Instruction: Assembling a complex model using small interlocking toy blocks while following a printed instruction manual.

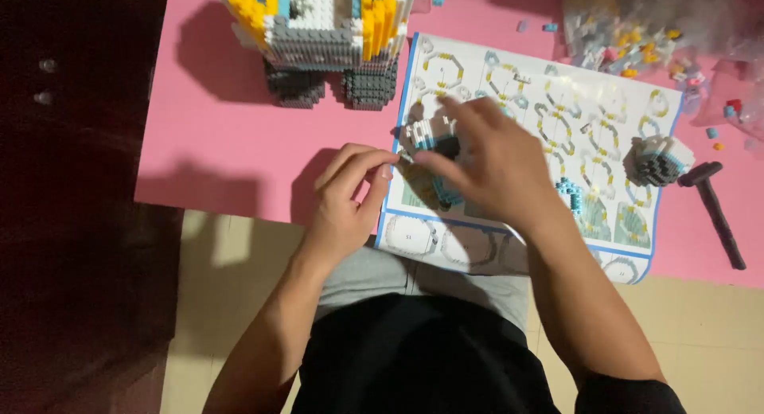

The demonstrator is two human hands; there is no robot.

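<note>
Over the instruction sheet [557, 111], a small white brick assembly [426, 131] is gripped by the right hand [485, 163] while a tiny piece is pinched by the left hand [350, 195], so too much pressing could probably break it apart.

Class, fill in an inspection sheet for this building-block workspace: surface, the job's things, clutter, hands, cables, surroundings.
Surface: pink table top, instruction sheet lying on it and overhanging the near edge.
Job's things: small white and dark brick assembly held over the sheet; whatever the left fingertips pinch is too small to tell.
Clutter: large block model at the far edge; small dark and white sub-build; dark hammer-like tool; bag of loose bricks; stray bricks.
Hands: left hand pinching beside the assembly; right hand gripping it.
Cables: nothing seen.
Surroundings: beige floor; dark area on the left, unclear.
</note>
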